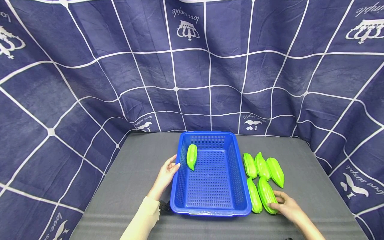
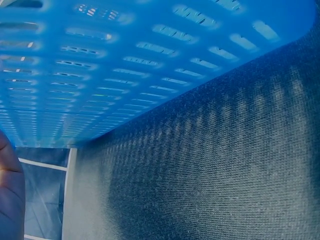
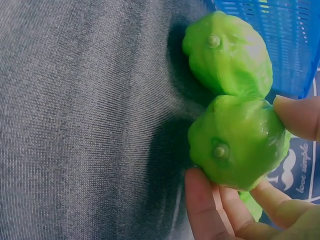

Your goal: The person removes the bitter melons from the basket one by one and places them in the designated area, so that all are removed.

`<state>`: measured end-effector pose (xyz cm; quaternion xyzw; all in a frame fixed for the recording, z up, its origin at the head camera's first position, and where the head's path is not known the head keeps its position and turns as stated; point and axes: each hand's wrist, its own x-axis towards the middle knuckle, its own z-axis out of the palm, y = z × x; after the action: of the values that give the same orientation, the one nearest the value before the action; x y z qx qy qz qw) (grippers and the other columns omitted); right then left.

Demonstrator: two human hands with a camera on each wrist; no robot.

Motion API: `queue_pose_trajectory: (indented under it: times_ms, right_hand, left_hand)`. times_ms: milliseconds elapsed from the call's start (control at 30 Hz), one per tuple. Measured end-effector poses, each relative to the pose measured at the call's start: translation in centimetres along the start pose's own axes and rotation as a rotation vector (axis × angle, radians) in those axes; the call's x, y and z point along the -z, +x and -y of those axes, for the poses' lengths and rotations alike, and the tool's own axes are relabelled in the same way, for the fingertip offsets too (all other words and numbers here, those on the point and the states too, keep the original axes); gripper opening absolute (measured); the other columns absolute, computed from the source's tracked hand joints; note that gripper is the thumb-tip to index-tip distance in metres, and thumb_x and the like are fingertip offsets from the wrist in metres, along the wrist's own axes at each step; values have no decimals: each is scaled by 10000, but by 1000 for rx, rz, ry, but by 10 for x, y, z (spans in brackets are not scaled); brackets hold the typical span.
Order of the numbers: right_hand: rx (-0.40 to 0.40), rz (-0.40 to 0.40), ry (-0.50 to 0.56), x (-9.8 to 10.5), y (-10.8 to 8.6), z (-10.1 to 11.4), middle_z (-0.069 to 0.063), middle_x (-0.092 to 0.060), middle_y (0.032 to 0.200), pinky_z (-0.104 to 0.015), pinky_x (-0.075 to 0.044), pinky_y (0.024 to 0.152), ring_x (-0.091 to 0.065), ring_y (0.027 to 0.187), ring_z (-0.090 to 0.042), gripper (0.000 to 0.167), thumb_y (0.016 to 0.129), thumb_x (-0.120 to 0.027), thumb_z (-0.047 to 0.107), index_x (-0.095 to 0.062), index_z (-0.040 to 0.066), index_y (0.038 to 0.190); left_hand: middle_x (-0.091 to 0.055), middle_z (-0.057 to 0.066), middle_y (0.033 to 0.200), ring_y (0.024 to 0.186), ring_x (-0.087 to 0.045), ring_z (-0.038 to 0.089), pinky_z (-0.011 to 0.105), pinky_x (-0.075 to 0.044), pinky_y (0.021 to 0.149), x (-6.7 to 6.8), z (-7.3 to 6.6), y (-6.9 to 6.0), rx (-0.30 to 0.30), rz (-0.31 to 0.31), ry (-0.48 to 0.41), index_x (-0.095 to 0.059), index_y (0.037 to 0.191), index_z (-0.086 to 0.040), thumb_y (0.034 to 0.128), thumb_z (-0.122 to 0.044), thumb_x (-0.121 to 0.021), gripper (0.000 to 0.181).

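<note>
A blue plastic basket [image 1: 210,213] with slotted walls stands on the grey table. My left hand [image 1: 166,171] is at its left rim, the thumb over the edge and the fingers bent along the outside. One green bitter melon [image 1: 192,156] lies inside, near the far left corner. To the right of the basket, my right hand [image 1: 286,206] grips the nearest bitter melon [image 3: 240,142], thumb on one side and fingers on the other. Beside it lies another bitter melon [image 3: 230,55], close to the basket wall.
Beyond the gripped one, a row of bitter melons [image 1: 262,166] lies along the basket's right side. The grey tabletop [image 1: 132,160] stretches to both sides. A dark blue curtain [image 1: 228,73] with white lines hangs behind and around the table.
</note>
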<state>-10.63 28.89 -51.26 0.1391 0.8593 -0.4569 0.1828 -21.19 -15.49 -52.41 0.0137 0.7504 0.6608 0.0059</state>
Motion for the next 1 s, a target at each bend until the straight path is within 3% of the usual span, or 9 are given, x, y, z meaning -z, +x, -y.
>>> queue_pose_trajectory:
  times_ms: [233,500,867,1000]
  right_hand:
    - [-29,17,-5,-1,2,0,-405,-511,1254,-439,-546,805,-637,1025,-347,785,875,-701,228,-298,-184,1408]
    - [-25,28,-2,-3,2,-2,-398,-536,1229,-432,-544,775,-650,985,-308,750,896,-682,209,-299,-210,1387]
    - [-52,30,14,-5,3,-2,-370,-549,1190,-418,-549,785,-642,977,-285,786,864,-712,229,-312,-200,1386]
    - [-48,35,15,-6,3,-2,-385,-543,1199,-421,-548,780,-646,973,-288,781,873,-703,233,-307,-207,1383]
  left_hand:
    - [-641,214,934,741,-591,97,197,-480,688,0,-4,-1,19,-2,-2,-404,1464,25,962,-90,-621,559]
    - [-625,304,958,778,-607,155,196,-478,709,1,-31,-12,13,20,8,-404,1440,82,959,-43,-600,534]
    - [-625,309,974,783,-615,159,200,-486,709,1,-36,-15,14,28,17,-395,1446,80,965,-51,-594,537]
    - [-629,298,964,775,-615,150,203,-488,703,1,-27,-11,4,27,10,-389,1444,90,962,-50,-599,544]
